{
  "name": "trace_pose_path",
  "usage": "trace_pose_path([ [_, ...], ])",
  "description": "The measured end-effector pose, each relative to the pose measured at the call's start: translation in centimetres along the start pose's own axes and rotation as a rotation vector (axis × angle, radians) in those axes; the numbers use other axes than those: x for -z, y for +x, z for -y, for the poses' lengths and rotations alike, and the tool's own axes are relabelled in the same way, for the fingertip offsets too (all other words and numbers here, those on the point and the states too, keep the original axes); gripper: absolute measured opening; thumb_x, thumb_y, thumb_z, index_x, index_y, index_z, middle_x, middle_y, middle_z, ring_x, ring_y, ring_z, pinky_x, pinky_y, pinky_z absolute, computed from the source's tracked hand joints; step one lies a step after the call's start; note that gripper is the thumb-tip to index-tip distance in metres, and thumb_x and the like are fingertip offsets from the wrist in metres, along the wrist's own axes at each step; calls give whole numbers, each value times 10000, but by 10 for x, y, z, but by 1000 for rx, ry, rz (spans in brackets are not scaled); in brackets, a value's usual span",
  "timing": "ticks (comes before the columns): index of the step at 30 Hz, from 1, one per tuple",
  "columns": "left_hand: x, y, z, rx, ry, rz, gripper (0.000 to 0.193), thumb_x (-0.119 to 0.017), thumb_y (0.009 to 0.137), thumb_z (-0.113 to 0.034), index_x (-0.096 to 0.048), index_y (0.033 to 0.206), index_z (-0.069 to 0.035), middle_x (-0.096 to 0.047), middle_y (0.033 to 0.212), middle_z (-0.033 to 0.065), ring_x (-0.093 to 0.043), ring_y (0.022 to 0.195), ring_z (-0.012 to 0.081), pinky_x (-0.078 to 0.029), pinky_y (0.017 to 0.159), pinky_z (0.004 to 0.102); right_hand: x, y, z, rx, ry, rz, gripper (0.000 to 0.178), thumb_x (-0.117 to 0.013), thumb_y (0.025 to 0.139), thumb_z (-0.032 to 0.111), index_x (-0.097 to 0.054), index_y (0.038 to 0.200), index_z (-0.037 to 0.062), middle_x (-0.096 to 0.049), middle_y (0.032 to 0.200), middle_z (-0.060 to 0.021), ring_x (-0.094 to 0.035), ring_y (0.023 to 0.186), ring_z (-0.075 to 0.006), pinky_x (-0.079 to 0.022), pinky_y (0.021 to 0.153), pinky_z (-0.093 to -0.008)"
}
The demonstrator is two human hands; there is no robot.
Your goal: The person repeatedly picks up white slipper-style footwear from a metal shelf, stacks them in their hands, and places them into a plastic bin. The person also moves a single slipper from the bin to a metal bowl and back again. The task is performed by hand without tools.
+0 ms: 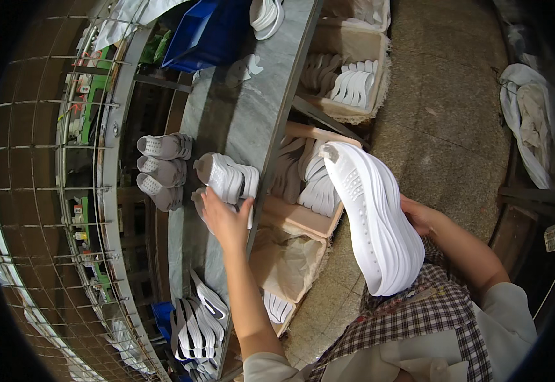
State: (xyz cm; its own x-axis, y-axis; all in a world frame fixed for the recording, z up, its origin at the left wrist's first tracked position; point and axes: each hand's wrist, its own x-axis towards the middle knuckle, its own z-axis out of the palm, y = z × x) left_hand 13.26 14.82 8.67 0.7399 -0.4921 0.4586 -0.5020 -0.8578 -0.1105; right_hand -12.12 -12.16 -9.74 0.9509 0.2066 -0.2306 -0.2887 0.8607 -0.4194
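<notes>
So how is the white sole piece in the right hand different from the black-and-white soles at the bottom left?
The white sole piece is white all over; the black-and-white soles have dark parts too. The white sole piece is held up by the right hand, while no hand holds the black-and-white soles, which sit in a row. Both have white, curvy edges.

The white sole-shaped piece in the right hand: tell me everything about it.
The white sole-shaped piece looks like foam or rubber: curved, wavy-ridged along its side, with small dots and a greyish far tip. It slants away and leftward, the right hand holding its right edge, its near end over the checked apron. One sole or several nested: unclear.
</notes>
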Motion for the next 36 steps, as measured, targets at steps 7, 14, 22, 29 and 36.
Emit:
trace_pose_path([
  [7,47,-2,-26,233,-336,55,450,-743,739,-239,-602,1075,25,-643,865,156,-630,894,218,-489,736,364,36,-10,-10,-132,73,-159,657,-445,929,443,-156,1449,163,-358,1405,-136,-422,1250,-242,-393,1022,-445],
  [14,86,-122,-167,-362,-996,288,476,-826,643,-251,-600,946,38,-567,1114,182,-611,956,310,-517,776,386,32,11,-4,-133,4,-3,592,-434,954,376,-197,1435,125,-382,1389,-146,-462,1216,-229,-422,999,-411],
  [22,70,-101,-150,-671,-941,223,812,-833,578,-407,-499,1206,-15,-473,1292,207,-455,1210,353,-305,1040,497,55,9,9,-439,-99,105,571,-557,898,395,-405,1360,95,-464,1350,-68,-489,1169,-161,-407,994,-327],
  [29,-33,-60,-95,-104,-1059,1784,1197,-804,583,-437,-85,1453,-39,-142,1495,208,-183,1377,313,-229,1107,421,65,16,-12,-817,-328,266,657,-485,914,463,-319,1405,60,-389,1410,-54,-389,1244,-141,-306,1053,-319],
  [36,-68,-196,-78,471,-1569,1805,960,-751,705,-303,-185,1433,-35,-312,1414,147,-288,1311,265,-243,1079,392,68,7,-44,-1053,-315,252,683,-393,899,602,-391,1339,80,-499,1298,-43,-543,1064,-155,-444,903,-290],
])
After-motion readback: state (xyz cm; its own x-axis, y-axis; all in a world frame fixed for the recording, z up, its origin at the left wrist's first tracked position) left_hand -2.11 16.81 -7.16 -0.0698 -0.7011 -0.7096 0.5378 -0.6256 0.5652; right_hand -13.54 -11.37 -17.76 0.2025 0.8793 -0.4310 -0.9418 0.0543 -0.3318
